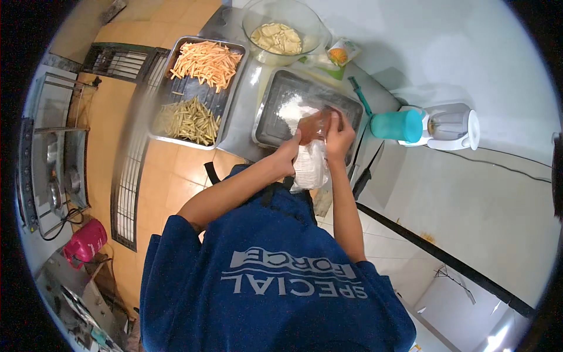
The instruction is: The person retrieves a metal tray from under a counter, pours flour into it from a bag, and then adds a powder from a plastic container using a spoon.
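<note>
My left hand (286, 155) and my right hand (340, 138) both grip a plastic bag (311, 167), one on each side. White powder fills the bag's lower part; its upper part looks reddish-brown and see-through. The bag is over the near edge of a grey metal tray (271, 88). A small heap of white powder (291, 110) lies in that tray, just beyond my left hand. The fingers of both hands are closed on the plastic. Whether the bag's mouth is open I cannot tell.
To the left, another metal tray (233, 97) holds orange sticks (206, 63) and greenish sticks (190, 120). Behind stands a glass bowl (314, 26) with pale slices (277, 39), beside a green-and-white packet (342, 54). A teal container (396, 127), a blender (451, 127) and a black-handled knife (362, 183) are right.
</note>
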Action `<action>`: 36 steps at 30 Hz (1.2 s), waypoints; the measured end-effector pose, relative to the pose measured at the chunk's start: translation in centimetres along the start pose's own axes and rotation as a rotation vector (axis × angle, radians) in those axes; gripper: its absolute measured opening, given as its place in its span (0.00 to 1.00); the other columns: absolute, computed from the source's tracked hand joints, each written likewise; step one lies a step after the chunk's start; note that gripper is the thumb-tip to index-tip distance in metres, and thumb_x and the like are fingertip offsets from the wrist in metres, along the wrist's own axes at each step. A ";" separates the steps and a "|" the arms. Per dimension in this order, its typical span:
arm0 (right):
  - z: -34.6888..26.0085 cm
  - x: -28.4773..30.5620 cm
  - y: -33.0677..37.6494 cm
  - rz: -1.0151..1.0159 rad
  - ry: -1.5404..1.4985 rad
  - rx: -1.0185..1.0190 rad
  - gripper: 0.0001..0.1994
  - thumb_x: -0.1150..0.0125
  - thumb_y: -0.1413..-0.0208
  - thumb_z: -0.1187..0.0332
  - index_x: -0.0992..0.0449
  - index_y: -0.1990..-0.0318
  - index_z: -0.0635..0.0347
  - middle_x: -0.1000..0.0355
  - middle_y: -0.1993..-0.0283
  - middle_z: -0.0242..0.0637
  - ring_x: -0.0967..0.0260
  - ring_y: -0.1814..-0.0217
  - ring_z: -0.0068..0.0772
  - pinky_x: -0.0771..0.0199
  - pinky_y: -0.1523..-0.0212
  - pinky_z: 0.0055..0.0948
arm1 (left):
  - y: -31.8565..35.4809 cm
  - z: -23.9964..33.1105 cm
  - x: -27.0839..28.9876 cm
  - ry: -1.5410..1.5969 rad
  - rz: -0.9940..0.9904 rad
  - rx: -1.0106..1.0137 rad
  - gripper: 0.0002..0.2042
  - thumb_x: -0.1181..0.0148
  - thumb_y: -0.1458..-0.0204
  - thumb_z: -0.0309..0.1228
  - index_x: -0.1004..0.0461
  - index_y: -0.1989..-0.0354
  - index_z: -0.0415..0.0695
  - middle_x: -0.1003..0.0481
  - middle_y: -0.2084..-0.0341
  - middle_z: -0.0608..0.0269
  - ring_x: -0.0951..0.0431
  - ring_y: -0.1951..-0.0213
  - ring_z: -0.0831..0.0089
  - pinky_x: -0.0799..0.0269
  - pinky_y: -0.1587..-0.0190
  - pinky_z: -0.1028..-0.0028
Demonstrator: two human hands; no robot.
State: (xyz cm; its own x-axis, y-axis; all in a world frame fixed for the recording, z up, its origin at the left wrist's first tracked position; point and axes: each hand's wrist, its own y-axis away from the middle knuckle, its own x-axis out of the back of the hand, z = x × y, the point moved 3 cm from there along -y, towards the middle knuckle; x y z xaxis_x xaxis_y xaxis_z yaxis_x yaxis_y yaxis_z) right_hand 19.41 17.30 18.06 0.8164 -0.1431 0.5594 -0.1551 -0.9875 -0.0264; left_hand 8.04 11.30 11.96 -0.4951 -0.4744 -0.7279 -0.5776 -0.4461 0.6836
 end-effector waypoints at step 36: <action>1.1 1.6 0.7 0.131 0.041 0.084 0.17 0.45 0.34 0.61 0.20 0.52 0.67 0.20 0.59 0.50 0.23 0.58 0.37 0.27 0.53 0.32 | -3.3 -1.1 0.1 -0.063 -0.006 0.059 0.27 0.60 0.34 0.55 0.29 0.46 0.42 0.20 0.57 0.55 0.18 0.58 0.60 0.21 0.52 0.54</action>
State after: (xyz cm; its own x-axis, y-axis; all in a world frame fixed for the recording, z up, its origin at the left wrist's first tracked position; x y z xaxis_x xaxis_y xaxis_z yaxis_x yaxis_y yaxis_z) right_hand 21.21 16.35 17.98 0.7686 -0.2699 0.5800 -0.2104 -0.9628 -0.1693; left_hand 10.61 11.91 9.63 -0.5305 -0.4225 -0.7349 -0.6167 -0.4024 0.6766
